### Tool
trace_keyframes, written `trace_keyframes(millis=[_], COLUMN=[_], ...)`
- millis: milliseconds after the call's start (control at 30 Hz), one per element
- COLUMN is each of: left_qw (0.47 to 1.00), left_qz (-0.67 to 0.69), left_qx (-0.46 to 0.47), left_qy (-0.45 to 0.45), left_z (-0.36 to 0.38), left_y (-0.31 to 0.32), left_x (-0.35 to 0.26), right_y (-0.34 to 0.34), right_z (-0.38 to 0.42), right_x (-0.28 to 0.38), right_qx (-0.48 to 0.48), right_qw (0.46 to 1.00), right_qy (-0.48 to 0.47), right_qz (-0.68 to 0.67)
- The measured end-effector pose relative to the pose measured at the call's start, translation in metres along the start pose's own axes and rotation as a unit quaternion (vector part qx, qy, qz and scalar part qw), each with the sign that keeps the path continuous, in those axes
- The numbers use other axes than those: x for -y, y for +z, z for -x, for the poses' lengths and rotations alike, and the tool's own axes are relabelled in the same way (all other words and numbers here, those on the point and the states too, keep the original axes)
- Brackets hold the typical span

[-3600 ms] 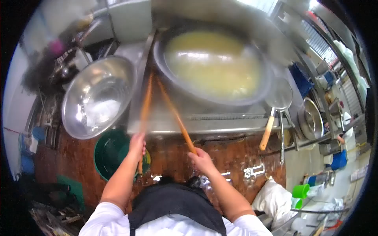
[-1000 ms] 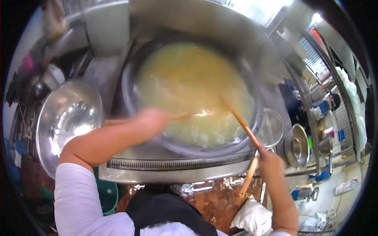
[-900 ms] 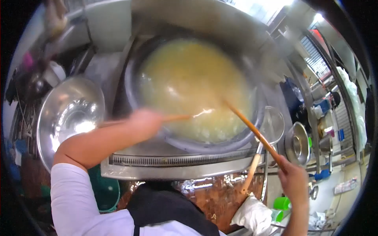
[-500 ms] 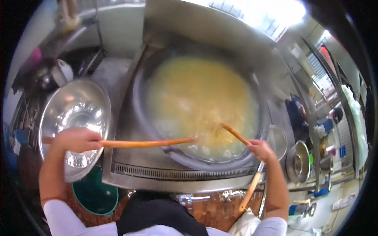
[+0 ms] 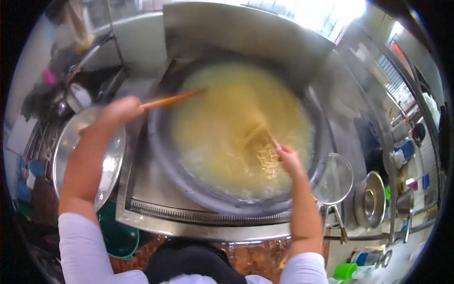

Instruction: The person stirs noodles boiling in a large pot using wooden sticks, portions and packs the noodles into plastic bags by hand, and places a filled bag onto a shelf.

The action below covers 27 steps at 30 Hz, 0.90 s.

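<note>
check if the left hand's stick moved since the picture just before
Yes: against the pan, the tip of the stick went from the near side to the far left.

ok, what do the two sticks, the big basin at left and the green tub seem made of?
Sticks: probably wood, smooth, maybe varnished; orange-brown colour.
Basin: polished metal, likely stainless steel; silvery with bright highlights.
Tub: likely plastic, slight sheen; uniform green, though painted metal isn't ruled out.
</note>
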<state>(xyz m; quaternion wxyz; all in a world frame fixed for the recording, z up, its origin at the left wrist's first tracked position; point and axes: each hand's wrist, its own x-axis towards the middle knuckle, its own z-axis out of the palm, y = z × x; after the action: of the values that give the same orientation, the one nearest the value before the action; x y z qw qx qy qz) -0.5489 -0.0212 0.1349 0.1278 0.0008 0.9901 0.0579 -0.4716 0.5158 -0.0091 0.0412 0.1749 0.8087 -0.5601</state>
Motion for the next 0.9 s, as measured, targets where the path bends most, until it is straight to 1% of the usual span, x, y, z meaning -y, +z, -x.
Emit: trace_keyframes(millis=[33,67,100,133,167,200,233,300,333,400,433,467,533,567,600,633,667,700,767,800,833,867,900], left_qw=[1.000,1.000,0.998,0.997,0.995,1.000,0.995,0.991,0.991,0.988,0.988,0.985,0.977,0.972,0.970,0.964,0.965,0.960,0.950,0.953,0.954,0.953,0.956], left_qz=[-0.020,0.009,0.040,0.036,0.032,0.015,-0.001,0.035,0.038,-0.050,-0.051,-0.082,-0.134,-0.155,-0.121,-0.087,-0.088,-0.092,-0.099,-0.076,-0.052,-0.050,-0.081], left_qx=[0.003,0.017,0.031,0.052,0.072,0.020,-0.032,-0.030,-0.025,-0.007,-0.005,-0.010,-0.008,0.001,-0.013,-0.027,-0.027,-0.034,-0.038,0.000,0.037,0.036,0.056], left_qy=[0.004,-0.016,-0.037,-0.050,-0.063,0.014,0.090,0.125,0.125,0.147,0.145,0.154,0.168,0.174,0.212,0.250,0.247,0.264,0.292,0.294,0.294,0.296,0.277], left_z=[-0.021,-0.032,-0.042,-0.058,-0.071,-0.074,-0.074,-0.089,-0.085,-0.078,-0.074,-0.065,-0.040,-0.024,-0.014,-0.005,0.005,0.016,0.039,0.051,0.059,0.065,0.071], left_y=[0.014,0.022,0.029,0.042,0.051,0.054,0.059,0.073,0.074,0.073,0.077,0.085,0.092,0.093,0.102,0.110,0.114,0.115,0.112,0.105,0.100,0.099,0.101], left_x=[-0.015,-0.038,-0.064,-0.089,-0.113,-0.135,-0.155,-0.187,-0.202,-0.230,-0.240,-0.247,-0.262,-0.264,-0.260,-0.257,-0.256,-0.258,-0.257,-0.254,-0.250,-0.246,-0.240], right_y=[-0.045,-0.089,-0.140,-0.176,-0.214,-0.242,-0.268,-0.294,-0.295,-0.288,-0.280,-0.270,-0.249,-0.225,-0.197,-0.165,-0.124,-0.094,-0.055,-0.053,-0.053,-0.053,-0.058], right_z=[0.015,0.053,0.084,0.131,0.170,0.211,0.246,0.295,0.295,0.293,0.277,0.249,0.184,0.144,0.101,0.069,0.050,0.033,0.024,0.037,0.056,0.074,0.102], right_x=[0.009,0.039,0.052,0.087,0.102,0.120,0.137,0.141,0.143,0.142,0.143,0.144,0.134,0.128,0.111,0.088,0.086,0.074,0.048,0.047,0.046,0.045,0.053], right_qx=[0.004,-0.005,0.002,-0.013,-0.030,-0.043,-0.039,-0.112,-0.110,-0.190,-0.166,-0.140,-0.080,-0.049,-0.059,-0.114,-0.158,-0.165,-0.134,-0.141,-0.126,-0.107,-0.097], right_qw=[0.994,0.981,0.973,0.958,0.957,0.968,0.939,0.956,0.955,0.914,0.891,0.863,0.848,0.836,0.820,0.811,0.844,0.862,0.841,0.839,0.828,0.815,0.806], right_qy=[-0.038,-0.053,-0.073,-0.061,-0.044,-0.001,0.002,0.049,0.053,0.029,0.006,-0.019,-0.066,-0.083,-0.070,-0.169,-0.102,-0.112,-0.081,-0.078,-0.092,-0.106,-0.083], right_qz=[0.102,0.185,0.219,0.280,0.286,0.247,0.342,0.267,0.271,0.358,0.423,0.485,0.519,0.540,0.565,0.548,0.502,0.466,0.519,0.519,0.539,0.559,0.578])
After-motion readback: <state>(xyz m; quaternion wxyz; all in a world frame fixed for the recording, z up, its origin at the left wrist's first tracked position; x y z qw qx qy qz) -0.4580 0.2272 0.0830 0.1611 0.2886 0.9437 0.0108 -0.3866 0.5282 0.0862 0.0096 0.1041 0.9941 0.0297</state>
